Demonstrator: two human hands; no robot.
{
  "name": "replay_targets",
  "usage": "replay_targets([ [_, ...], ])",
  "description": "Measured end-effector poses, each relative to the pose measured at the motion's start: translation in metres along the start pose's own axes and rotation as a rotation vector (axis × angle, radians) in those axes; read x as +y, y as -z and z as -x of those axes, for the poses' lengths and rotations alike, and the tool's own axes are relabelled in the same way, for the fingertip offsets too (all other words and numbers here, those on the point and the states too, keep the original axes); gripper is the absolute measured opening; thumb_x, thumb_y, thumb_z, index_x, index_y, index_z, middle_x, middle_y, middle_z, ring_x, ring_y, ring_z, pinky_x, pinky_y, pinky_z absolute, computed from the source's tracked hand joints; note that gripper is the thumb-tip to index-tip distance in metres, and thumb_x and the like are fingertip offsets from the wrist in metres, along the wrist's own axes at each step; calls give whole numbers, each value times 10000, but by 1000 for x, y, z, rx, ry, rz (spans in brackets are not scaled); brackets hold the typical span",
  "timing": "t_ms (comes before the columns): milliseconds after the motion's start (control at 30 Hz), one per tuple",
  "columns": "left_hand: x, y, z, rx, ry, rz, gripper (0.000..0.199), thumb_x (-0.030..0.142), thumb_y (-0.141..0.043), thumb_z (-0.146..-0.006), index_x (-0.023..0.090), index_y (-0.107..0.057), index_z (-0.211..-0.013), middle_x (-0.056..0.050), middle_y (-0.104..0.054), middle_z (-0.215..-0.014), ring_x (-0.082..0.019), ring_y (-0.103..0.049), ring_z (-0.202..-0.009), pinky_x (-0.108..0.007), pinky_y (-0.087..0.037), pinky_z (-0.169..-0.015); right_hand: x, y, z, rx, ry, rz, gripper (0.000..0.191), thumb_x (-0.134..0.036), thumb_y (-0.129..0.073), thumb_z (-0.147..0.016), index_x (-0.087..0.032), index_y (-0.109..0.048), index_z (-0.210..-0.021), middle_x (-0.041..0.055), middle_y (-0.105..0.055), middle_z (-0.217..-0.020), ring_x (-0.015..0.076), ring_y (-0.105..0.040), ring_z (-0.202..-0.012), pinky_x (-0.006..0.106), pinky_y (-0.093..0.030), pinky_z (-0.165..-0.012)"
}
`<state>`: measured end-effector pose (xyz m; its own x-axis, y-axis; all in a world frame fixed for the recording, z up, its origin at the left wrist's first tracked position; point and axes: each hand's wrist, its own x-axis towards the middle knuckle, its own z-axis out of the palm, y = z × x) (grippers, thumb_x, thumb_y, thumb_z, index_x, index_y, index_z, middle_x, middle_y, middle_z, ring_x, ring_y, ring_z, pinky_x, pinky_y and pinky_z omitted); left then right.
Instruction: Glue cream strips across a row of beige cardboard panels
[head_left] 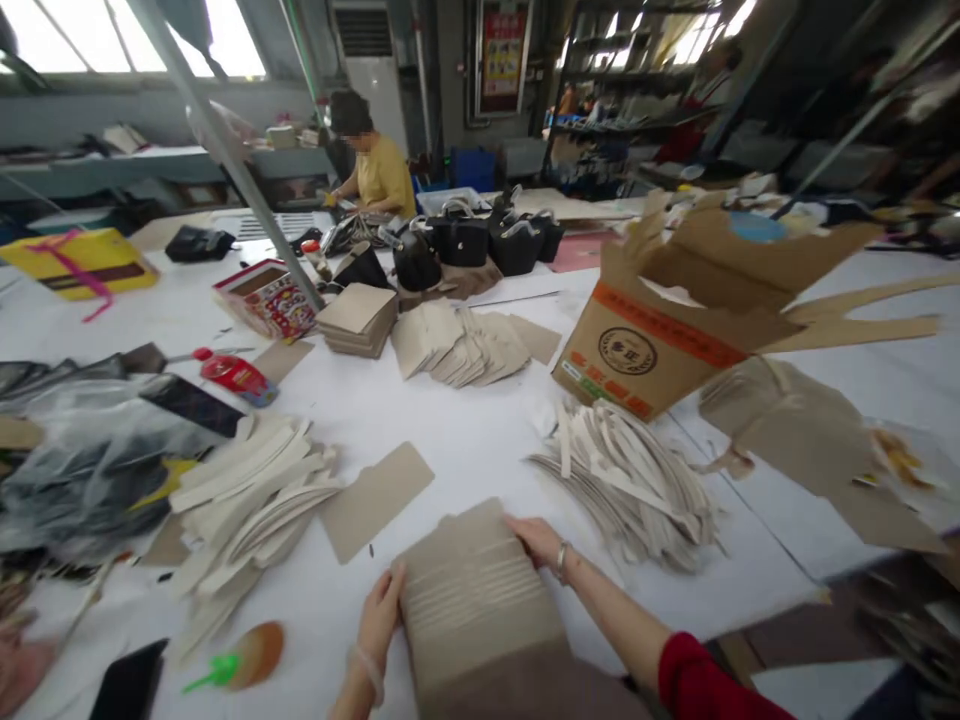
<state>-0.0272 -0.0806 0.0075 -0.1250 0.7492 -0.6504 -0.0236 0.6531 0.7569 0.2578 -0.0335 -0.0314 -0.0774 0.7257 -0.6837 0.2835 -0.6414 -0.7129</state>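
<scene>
A stack of grey-brown cardboard sheets (480, 600) lies at the table's near edge, its layered edges facing up. My left hand (382, 608) is closed on the stack's left side, and my right hand (536, 540) grips its upper right corner. A single flat cardboard piece (379, 500) rests on the white table just beyond my left hand. To the right of my right hand sits a heap of pale cardboard strips (630, 485). Another pile of strips (255, 500) is on the left, and a glue bottle with a green nozzle (255, 655) lies near my left wrist.
An open carton (645, 340) stands at the right. Cardboard stacks (358, 318), black bags (457, 240) and a red bottle (236, 376) are farther back. A phone (129, 685) lies front left. A slanted pole (232, 160) crosses the left, and a person in yellow (384, 175) sits beyond.
</scene>
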Motion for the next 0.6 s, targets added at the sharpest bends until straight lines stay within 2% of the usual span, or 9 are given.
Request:
replay_targets([
  [133, 0, 4, -13, 8, -39, 43, 520, 570, -689, -539, 147, -646, -839, -60, -707, -808, -233, -645, -816, -331, -509, -728, -3, -2, -19, 93, 84, 73, 351, -425, -594, -656, -179, -435, -463, -74, -315, -436, 76, -317, -476, 215, -239, -465],
  [233, -2, 7, -15, 13, -93, 72, 476, 524, -712, -521, 148, -652, -806, -77, -711, -841, -246, -642, -861, -342, -498, -787, -2, -4, -20, 83, 149, 85, 326, -380, -612, -589, -182, -402, -437, -80, -308, -442, 70, -298, -488, 212, -227, -483],
  [433, -4, 11, -18, -8, -175, 108, 334, 416, -690, -575, 152, -643, -774, -79, -712, -858, -237, -641, -884, -340, -473, -858, 2, -3, -8, 3, 172, 20, 262, -418, -561, -598, -183, -470, -526, -50, -469, -488, 109, -427, -515, 224, -313, -510],
  [600, -2, 12, -23, -19, -197, 71, 291, 382, -675, -589, 161, -621, -770, -60, -704, -831, -227, -639, -850, -334, -476, -837, -4, -4, -2, -64, 164, -56, 232, -383, -523, -596, -169, -573, -669, 16, -635, -643, 187, -586, -668, 280, -435, -629],
])
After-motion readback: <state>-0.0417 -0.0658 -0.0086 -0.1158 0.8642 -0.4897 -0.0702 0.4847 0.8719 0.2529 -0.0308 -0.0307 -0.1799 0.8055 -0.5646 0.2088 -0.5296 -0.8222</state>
